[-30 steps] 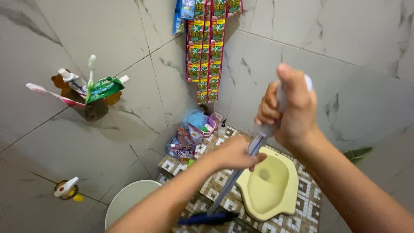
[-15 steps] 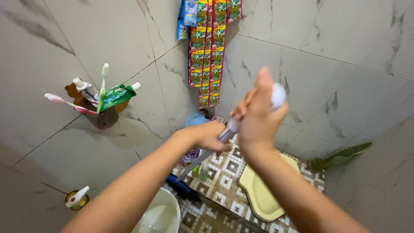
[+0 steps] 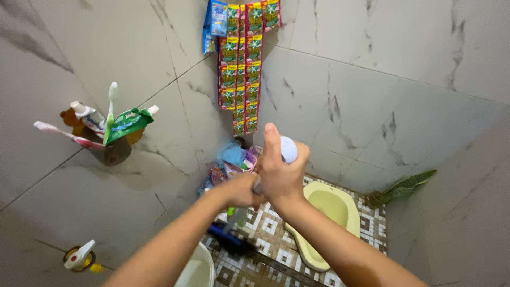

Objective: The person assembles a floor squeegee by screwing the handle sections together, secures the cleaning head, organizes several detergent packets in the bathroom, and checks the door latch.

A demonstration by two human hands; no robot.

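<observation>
right hand (image 3: 280,178) clamped round brush handle (image 3: 287,150) top | left hand (image 3: 241,191) gripping shaft just below | blue brush head (image 3: 229,240) on mosaic floor (image 3: 271,226) left of yellow squat toilet (image 3: 332,212)

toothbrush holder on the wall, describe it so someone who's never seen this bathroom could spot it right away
Look at the grey marbled wall tiles on the left, well above the mosaic floor. The toothbrush holder is a dark brown cup stuck there. Unlike the strips of red and green sachets hanging in the corner, it sprouts toothbrushes and a squeezed green tube.
</observation>
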